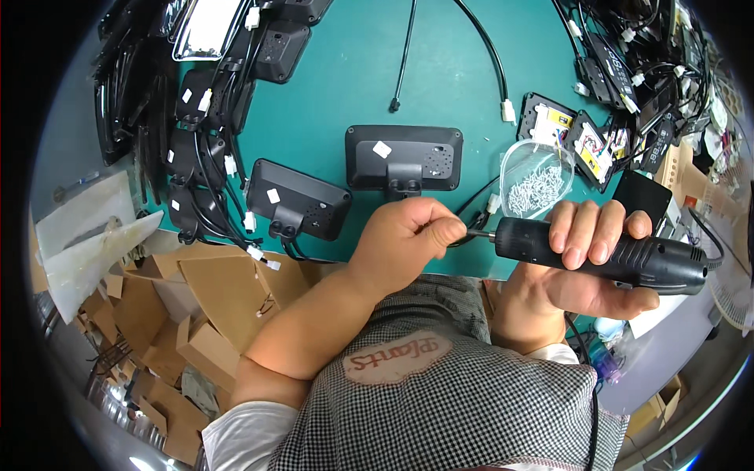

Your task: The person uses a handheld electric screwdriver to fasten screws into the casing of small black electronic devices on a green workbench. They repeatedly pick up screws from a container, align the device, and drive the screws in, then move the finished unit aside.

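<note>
In my right hand (597, 259) lies a black electric screwdriver (542, 242), its bit pointing left and a cable running from its back end. My left hand (412, 235) is closed at the tip of the bit, thumb and forefinger pinched together; whatever sits between them is too small to make out. Just beyond my left hand, a black rectangular display housing (404, 157) rests back side up, with a bracket at its near edge and a white sticker. A similar black housing (298, 200) lies tilted to its left. Near the screwdriver's front stands a clear plastic tub (503, 169) of small silver screws (538, 190).
More black housings (200, 157) with cables and white connectors line the left side of the green table (338, 78). Opened units (593, 149) and tangled cables crowd the right. Two cable ends (508, 110) hang in at the far side. Cardboard boxes (220, 290) fill the floor at lower left.
</note>
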`<action>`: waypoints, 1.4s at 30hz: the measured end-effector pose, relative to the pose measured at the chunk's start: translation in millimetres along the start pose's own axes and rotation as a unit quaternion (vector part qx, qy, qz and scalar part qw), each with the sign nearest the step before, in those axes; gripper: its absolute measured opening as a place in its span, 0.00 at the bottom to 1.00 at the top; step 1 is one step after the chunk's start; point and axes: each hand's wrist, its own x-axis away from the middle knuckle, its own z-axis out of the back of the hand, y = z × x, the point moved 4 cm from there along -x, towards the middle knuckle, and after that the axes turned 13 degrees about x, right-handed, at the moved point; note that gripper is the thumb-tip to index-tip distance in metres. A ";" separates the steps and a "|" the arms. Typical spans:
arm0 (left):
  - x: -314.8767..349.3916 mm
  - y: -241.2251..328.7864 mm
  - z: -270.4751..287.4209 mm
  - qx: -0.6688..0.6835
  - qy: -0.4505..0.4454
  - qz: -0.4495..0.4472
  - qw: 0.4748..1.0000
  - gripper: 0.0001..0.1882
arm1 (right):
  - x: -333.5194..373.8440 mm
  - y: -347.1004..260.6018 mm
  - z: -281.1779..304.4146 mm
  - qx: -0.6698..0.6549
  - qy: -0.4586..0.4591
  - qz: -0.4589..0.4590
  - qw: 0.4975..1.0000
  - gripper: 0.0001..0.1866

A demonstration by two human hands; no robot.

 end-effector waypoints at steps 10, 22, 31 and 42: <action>-26.2 -10.3 56.2 -0.201 0.197 -0.141 0.949 0.13 | -12.1 56.5 16.1 0.227 -0.052 0.134 0.963 0.38; -33.0 -13.8 62.2 -0.159 0.190 -0.089 0.965 0.13 | -12.3 90.6 22.9 0.303 -0.081 0.118 0.942 0.34; -33.7 -25.0 65.7 -0.091 0.195 -0.078 0.973 0.14 | -16.6 103.9 14.8 0.223 -0.233 0.063 0.945 0.36; -28.9 -10.8 67.9 0.105 0.101 -0.016 0.989 0.16 | -31.9 79.9 45.1 0.204 -0.028 0.053 0.977 0.32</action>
